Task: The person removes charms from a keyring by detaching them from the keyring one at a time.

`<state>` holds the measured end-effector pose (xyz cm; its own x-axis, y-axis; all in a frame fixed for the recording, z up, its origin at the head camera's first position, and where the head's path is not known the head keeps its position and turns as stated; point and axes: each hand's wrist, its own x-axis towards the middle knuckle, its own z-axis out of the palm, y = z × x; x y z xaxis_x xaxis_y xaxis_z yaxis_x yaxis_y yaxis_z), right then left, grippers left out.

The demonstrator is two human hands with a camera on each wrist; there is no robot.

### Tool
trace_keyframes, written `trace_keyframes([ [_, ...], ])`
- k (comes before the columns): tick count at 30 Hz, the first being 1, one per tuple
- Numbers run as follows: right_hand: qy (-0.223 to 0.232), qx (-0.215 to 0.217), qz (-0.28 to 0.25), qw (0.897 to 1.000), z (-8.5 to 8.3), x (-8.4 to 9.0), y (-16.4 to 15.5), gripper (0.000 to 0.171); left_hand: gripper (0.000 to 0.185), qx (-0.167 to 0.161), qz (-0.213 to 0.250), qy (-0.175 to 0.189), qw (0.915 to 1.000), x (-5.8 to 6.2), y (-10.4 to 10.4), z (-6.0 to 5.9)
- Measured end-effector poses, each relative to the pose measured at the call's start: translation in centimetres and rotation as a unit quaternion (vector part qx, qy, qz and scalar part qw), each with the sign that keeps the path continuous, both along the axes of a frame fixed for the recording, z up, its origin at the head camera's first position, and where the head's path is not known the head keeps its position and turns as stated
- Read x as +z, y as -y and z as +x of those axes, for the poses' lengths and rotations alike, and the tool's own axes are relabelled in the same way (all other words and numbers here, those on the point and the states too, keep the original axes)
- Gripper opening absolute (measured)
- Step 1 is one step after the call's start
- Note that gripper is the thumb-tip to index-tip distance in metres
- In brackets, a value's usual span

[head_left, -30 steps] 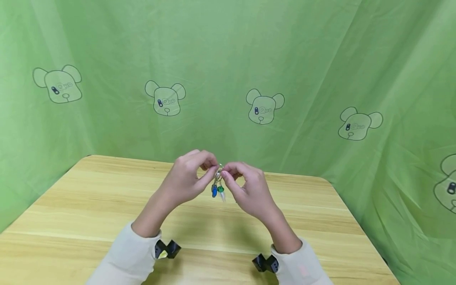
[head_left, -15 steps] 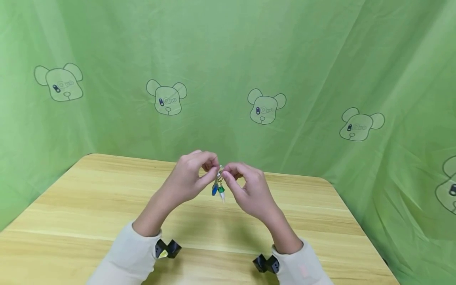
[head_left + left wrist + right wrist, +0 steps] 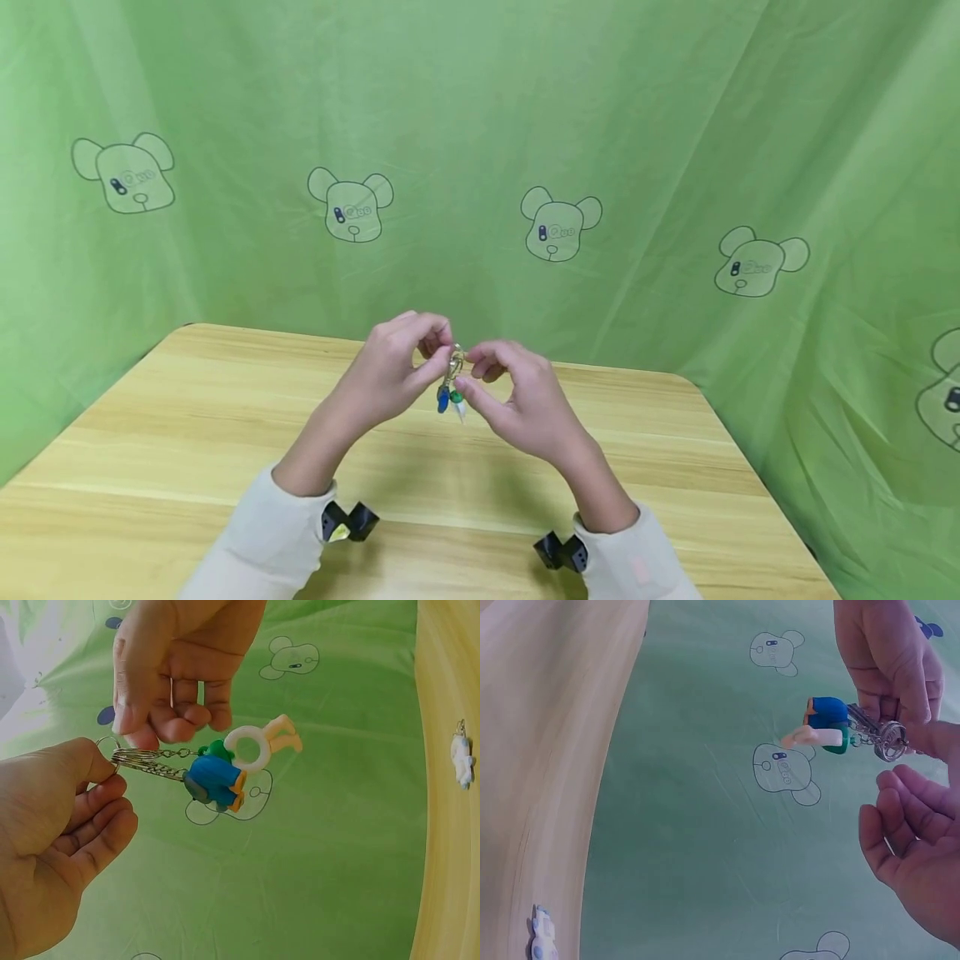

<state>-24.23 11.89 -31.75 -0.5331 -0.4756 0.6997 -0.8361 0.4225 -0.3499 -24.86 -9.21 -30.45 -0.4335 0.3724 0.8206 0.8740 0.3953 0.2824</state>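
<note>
Both hands meet above the worktop, toward its 12 o'clock edge. The left hand pinches the key ring between thumb and fingers. The right hand pinches the same ring from 3 o'clock. Blue, green and white charms dangle below on short chains.

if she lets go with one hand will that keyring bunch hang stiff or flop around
Probably flop: the charms hang from the metal rings on thin chains, so they would likely swing and twist. They look like small plastic figures, so probably light. The rings, pinched by the left hand and right hand, may be slippery.
</note>
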Motion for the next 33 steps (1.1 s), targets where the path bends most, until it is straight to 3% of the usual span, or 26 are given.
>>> trace_keyframes([
  [5,-0.008,-0.01,0.02,1.0,-0.1,-0.5,0.6,0.032,0.012,0.002,0.003,-0.003,1.0,0.0,0.1,0.1],
  [13,-0.021,-0.018,0.023,0.999,-0.1,-1.1,1.3,0.025,0.011,0.013,-0.001,0.001,0.9999,-0.1,0.2,0.1],
  [23,-0.016,-0.029,0.017,0.999,0.1,-0.5,0.8,0.016,0.01,0.014,0.0,0.005,0.9999,0.1,0.5,0.0],
  [27,-0.039,-0.021,0.006,0.999,0.0,-0.4,0.6,0.011,0.011,0.014,0.001,0.004,0.9999,0.1,0.5,-0.1],
  [33,-0.114,-0.011,-0.021,0.993,-0.4,-0.3,0.4,0.006,0.012,0.007,-0.001,0.004,1.0,0.1,0.5,-0.1],
])
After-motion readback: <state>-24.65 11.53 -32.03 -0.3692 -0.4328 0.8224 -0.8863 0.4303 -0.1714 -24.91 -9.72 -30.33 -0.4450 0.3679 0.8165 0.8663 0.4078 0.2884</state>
